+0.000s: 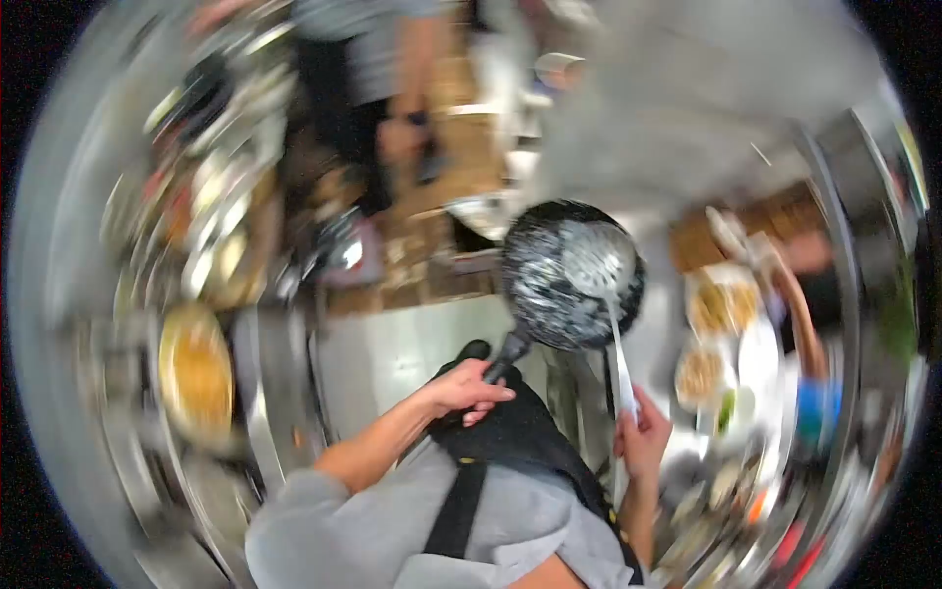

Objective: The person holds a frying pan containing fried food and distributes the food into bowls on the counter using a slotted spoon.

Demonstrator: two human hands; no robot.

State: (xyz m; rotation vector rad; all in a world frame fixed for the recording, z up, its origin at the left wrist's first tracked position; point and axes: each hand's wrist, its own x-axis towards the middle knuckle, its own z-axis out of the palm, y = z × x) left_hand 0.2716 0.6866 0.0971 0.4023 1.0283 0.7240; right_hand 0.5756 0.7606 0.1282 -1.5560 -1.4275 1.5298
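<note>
My left hand [473, 391] is closed around the dark handle of a black pan [535, 285], held out in front of my apron. In my right hand [644, 432] is the long pale handle of a perforated skimmer [599, 260]. The skimmer's round head lies over the right part of the pan. Whitish streaks or reflections cover the pan's dark surface; motion blur hides whether any food is in it.
Yellow-orange food fills an oval container [196, 373] at the left. On the right, a counter bears containers of food [721, 302], and a blue-sleeved arm [807, 339] reaches over it. Another person [368, 69] stands at the upper left beside blurred kitchenware.
</note>
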